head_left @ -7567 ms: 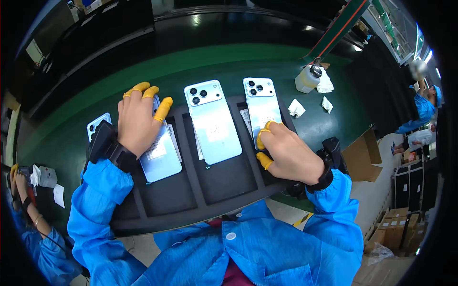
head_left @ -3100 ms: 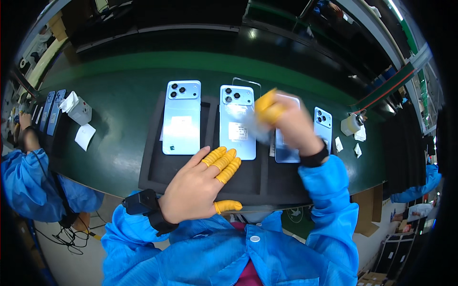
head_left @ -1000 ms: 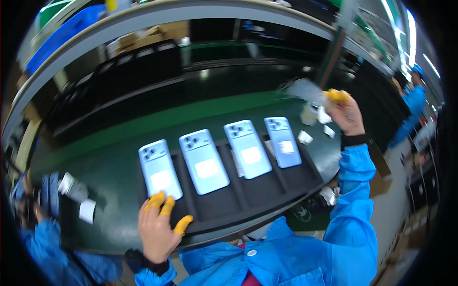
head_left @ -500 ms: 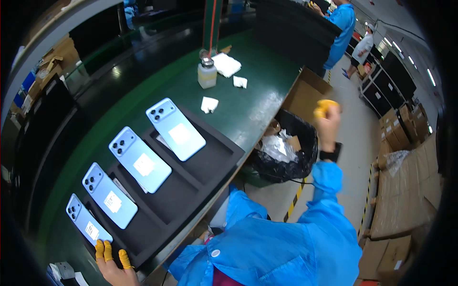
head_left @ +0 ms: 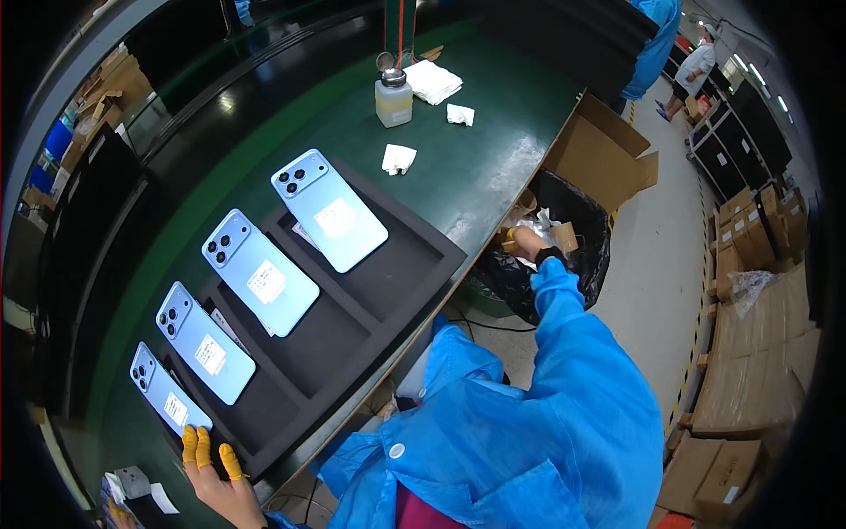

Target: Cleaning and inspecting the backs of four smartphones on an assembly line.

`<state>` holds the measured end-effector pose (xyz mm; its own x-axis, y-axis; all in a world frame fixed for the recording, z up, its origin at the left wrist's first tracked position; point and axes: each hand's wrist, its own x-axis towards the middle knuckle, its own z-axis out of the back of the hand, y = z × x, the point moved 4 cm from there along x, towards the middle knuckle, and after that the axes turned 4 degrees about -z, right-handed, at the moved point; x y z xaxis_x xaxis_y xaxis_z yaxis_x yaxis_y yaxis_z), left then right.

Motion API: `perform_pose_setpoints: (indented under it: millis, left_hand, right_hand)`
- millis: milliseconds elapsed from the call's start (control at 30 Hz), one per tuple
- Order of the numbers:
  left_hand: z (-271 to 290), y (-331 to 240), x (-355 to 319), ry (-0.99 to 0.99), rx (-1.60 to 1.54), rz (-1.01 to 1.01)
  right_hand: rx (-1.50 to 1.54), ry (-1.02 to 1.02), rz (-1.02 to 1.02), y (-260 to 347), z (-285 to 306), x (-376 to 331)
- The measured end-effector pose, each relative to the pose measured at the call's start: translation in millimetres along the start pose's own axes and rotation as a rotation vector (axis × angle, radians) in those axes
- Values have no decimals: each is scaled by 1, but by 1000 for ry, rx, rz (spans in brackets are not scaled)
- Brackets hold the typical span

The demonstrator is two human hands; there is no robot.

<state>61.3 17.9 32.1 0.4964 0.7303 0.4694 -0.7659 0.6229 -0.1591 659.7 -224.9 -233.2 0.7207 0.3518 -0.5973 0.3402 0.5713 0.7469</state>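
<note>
My left hand (head_left: 216,476), with yellow finger cots on its fingertips, is at the near left corner of the black foam tray (head_left: 352,388). Its fingers are stretched and apart, and two tips touch the lower end of the nearest light blue smartphone (head_left: 172,392). Three more smartphones, the second (head_left: 207,344), third (head_left: 262,273) and farthest (head_left: 330,212), lie camera side up across the tray slots, each with a white label. My right hand (head_left: 529,242) reaches into a trash bin (head_left: 586,234) lined with a black bag. Its fingers are mostly hidden, so any hold cannot be told.
A pump bottle (head_left: 394,99) of yellowish liquid stands on the green table, near a stack of white wipes (head_left: 434,81) and two loose folded ones. An open cardboard box (head_left: 604,150) sits beyond the bin. Cartons (head_left: 749,379) line the right side; a person (head_left: 696,70) stands far off.
My right hand has come down and left, from above the bin's far side into it. My left hand stays at the nearest smartphone. The view has shifted slightly.
</note>
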Motion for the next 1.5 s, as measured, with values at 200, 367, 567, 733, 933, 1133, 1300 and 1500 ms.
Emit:
perform_pose_setpoints:
  millis: [200,367,567,733,933,1133,1300,1500]
  left_hand:
    - [-3,11,-8,61,-23,71]
    - [-7,9,-4,29,-48,52]
    - [-6,15,-11,-10,-25,73]
    - [-7,16,-8,-1,-40,57]
    - [5,24,-13,11,0,107]
    - [-13,19,-1,51,-89,60]
    - [-1,22,-10,101,-12,125]
    - [1,12,-5,72,-64,132]
  right_hand:
    - [-84,-553,703,123,37,-152]
    - [110,220,1302,252,-91,-347]
    - [260,1215,1345,258,-207,-451]
    - [68,1319,1092,262,-207,-459]
    - [-124,879,1504,251,-217,-451]
    - [-741,541,1910,230,-224,-455]
    - [-909,425,2197,235,-225,-420]
    - [-601,354,1288,315,-174,-312]
